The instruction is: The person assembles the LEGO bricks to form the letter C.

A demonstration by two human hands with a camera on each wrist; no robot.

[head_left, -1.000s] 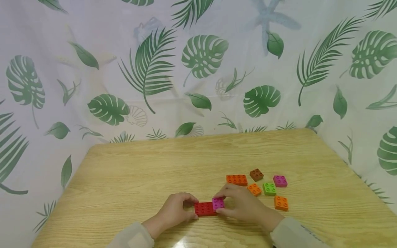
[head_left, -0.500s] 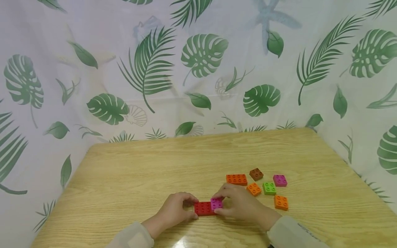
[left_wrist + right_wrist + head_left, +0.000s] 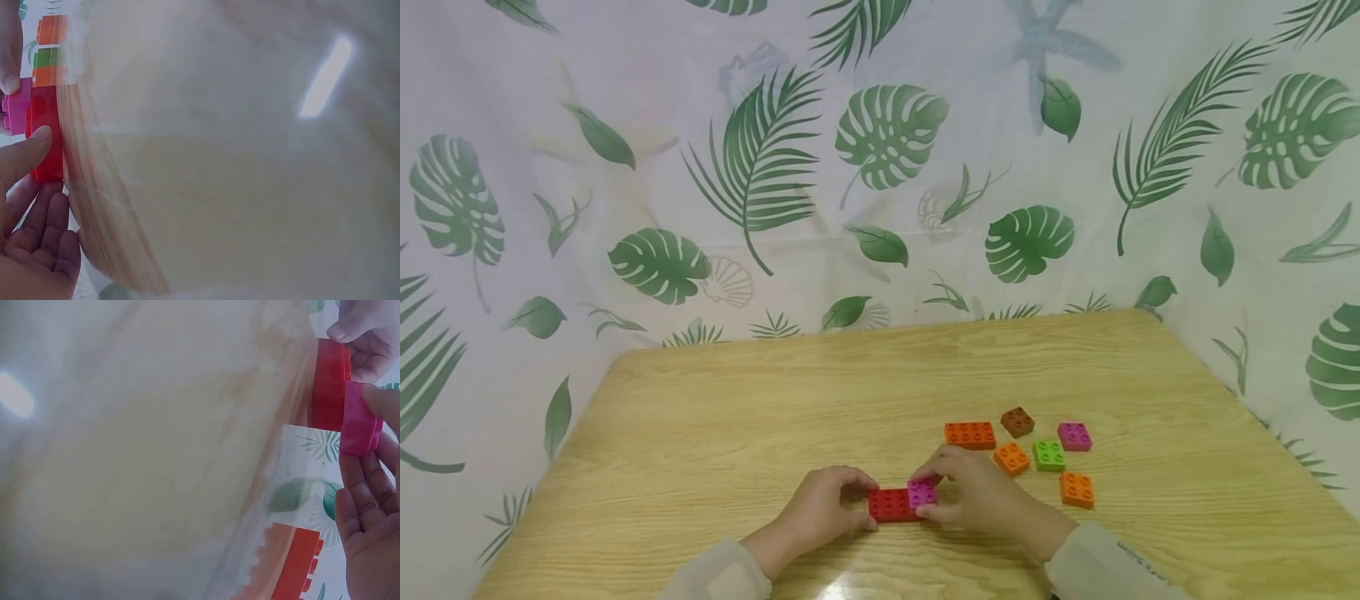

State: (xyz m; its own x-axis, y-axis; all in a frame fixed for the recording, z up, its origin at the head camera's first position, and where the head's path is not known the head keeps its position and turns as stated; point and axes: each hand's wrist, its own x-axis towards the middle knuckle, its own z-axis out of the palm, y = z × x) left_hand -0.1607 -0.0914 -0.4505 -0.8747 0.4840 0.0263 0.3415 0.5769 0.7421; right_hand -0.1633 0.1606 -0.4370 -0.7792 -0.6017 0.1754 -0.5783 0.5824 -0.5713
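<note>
A long red building brick [image 3: 889, 505] lies flat on the wooden table with its studs up. My left hand [image 3: 826, 508] holds its left end between thumb and fingers, as the left wrist view also shows the red brick [image 3: 49, 137] with the thumb on its near side. My right hand [image 3: 973, 496] pinches a small pink brick [image 3: 922, 493] over the red brick's right end. In the right wrist view the pink brick [image 3: 358, 419] is up against the red brick's studded side and sticks out past its end.
Loose bricks lie right of and behind my right hand: a long orange-red one [image 3: 970, 435], a brown one [image 3: 1017, 422], two orange ones [image 3: 1077, 489], a green one [image 3: 1049, 456] and another pink one [image 3: 1075, 437]. A leaf-print cloth [image 3: 880, 167] hangs behind the table.
My right hand has shifted the pink brick slightly left over the red brick's end. My left hand keeps its hold on the red brick, about where it was.
</note>
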